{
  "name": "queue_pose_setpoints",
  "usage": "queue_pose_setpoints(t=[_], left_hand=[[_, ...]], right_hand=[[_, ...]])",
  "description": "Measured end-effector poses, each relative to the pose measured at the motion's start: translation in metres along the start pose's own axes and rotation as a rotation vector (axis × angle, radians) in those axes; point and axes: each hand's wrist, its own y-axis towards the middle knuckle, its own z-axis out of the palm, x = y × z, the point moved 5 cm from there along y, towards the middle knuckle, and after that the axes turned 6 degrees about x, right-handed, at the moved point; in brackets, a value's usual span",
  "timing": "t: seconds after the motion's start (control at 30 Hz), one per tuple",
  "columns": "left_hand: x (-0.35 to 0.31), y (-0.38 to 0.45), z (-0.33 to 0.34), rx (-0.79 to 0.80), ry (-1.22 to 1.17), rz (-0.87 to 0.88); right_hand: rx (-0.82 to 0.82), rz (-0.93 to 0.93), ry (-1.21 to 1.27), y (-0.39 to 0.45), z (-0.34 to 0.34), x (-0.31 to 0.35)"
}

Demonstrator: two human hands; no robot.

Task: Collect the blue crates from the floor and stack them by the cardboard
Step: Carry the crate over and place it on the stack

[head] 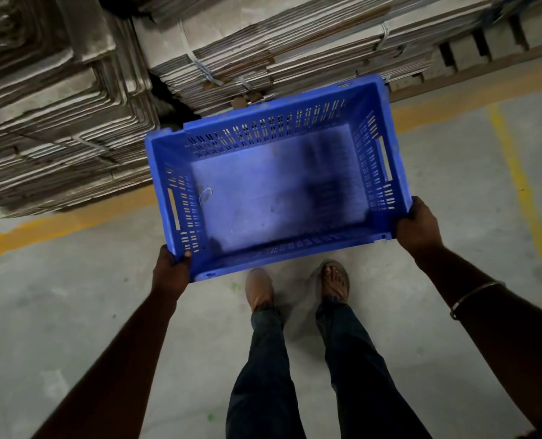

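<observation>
**Blue crate held above the floor, near the cardboard**

Both forearms reach forward from the near edge. Left hand [171, 274] grips the near-left corner of the blue crate [276, 188], fingers curled round the rim. Right hand [417, 228] grips the near-right corner the same way; a thin bangle [472, 296] sits on that forearm. The crate is upright, open side up, above the concrete floor [73, 312]. Strapped cardboard stacks [263, 45] stand just beyond its far edge, behind a yellow floor line [57, 224].

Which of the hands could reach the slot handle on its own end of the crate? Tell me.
Probably both. The left hand and right hand grip the near corners of the blue crate, and nothing covers either slot handle; each would have to let go first.
</observation>
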Motion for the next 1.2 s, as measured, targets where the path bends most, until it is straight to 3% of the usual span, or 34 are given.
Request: queue_pose_setpoints(t=[0.1,0.3,0.47,0.67,0.93,1.0,1.2], left_hand=[[0.004,0.012,-0.006,-0.008,0.016,0.028],[-0.007,0.021,-0.019,-0.048,0.024,0.008],[-0.014,0.007,-0.015,-0.035,0.046,0.001],[-0.022,0.002,-0.012,-0.057,0.109,-0.023],[-0.050,-0.048,0.024,-0.208,0.263,0.027],[-0.046,-0.052,0.028,-0.238,0.312,0.048],[-0.040,-0.051,0.024,-0.106,0.238,0.057]], right_hand=[[0.000,-0.013,-0.013,-0.006,0.003,-0.004],[0.179,-0.054,-0.073,-0.011,0.010,-0.007],[0.125,-0.045,-0.034,-0.004,0.009,0.000],[0.200,-0.126,-0.061,-0.001,0.008,-0.014],[0.044,-0.538,-0.123,-0.045,0.012,-0.024],[0.033,-0.572,-0.188,-0.046,0.009,-0.023],[0.020,-0.552,-0.310,-0.032,-0.002,-0.020]])
